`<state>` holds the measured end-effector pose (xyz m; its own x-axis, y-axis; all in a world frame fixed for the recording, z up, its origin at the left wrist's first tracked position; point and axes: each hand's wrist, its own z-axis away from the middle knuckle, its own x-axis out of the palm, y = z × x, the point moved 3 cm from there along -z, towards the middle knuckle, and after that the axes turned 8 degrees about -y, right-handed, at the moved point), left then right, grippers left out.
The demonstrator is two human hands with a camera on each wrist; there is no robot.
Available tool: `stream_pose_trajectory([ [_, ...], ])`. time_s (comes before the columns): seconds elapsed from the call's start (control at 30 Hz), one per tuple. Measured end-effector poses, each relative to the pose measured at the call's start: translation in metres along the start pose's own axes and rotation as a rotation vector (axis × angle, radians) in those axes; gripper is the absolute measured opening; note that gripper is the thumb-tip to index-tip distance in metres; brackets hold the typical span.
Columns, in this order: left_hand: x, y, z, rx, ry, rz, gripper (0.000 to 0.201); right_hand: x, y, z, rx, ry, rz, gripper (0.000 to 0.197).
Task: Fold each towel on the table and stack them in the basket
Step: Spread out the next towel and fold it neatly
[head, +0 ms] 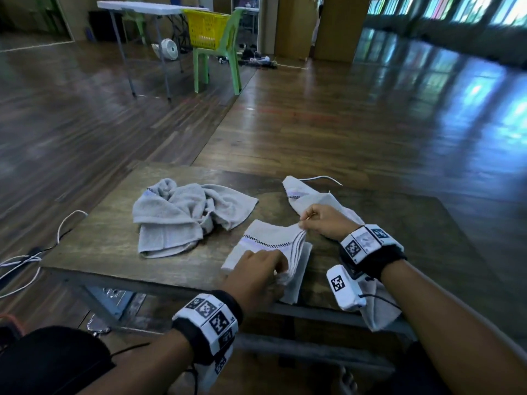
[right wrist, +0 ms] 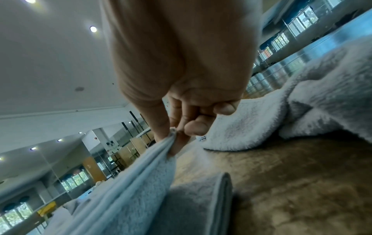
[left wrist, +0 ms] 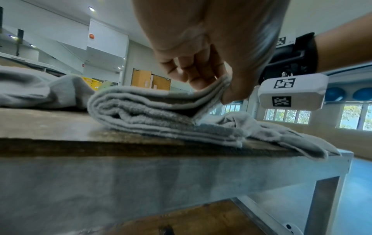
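Observation:
A grey towel (head: pixel 268 240), partly folded into layers, lies near the front edge of the wooden table (head: pixel 114 238). My left hand (head: pixel 256 269) pinches its near edge; in the left wrist view my left hand (left wrist: pixel 213 85) holds the upper layers (left wrist: pixel 141 101) lifted. My right hand (head: pixel 316 220) pinches the far corner of the same towel, and in the right wrist view the right hand (right wrist: pixel 175 133) grips the towel's edge (right wrist: pixel 141 174) between thumb and fingers. A crumpled grey towel (head: pixel 185 215) lies to the left. Another towel (head: pixel 313 201) lies under my right arm.
A yellow basket (head: pixel 206 28) sits on a green plastic chair (head: pixel 225 58) far across the wooden floor, beside a white folding table (head: pixel 142 7). White cables (head: pixel 65 223) trail off the table's left side. Part of a towel hangs over the front right edge (head: pixel 382 312).

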<state>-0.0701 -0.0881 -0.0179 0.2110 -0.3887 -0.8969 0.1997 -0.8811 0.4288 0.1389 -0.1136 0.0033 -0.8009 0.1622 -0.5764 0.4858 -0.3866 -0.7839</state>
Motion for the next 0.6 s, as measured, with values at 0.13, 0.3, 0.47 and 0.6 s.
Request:
stream_pose_trajectory([
  [0.13, 0.011, 0.003, -0.002, -0.055, -0.062, -0.044, 0.025, 0.004, 0.015, -0.002, 0.078, -0.032, 0.039, 0.018],
  [0.3, 0.020, 0.003, -0.005, -0.058, -0.104, -0.081, 0.026, 0.011, 0.025, -0.008, 0.117, -0.052, 0.110, 0.019],
  [0.47, 0.022, 0.003, -0.007, -0.029, -0.106, -0.091, 0.025, 0.014, 0.030, -0.014, 0.145, -0.065, 0.220, 0.018],
  [0.6, 0.028, 0.003, -0.007, 0.034, -0.151, -0.124, 0.025, 0.013, 0.036, -0.014, 0.165, -0.107, 0.272, 0.016],
])
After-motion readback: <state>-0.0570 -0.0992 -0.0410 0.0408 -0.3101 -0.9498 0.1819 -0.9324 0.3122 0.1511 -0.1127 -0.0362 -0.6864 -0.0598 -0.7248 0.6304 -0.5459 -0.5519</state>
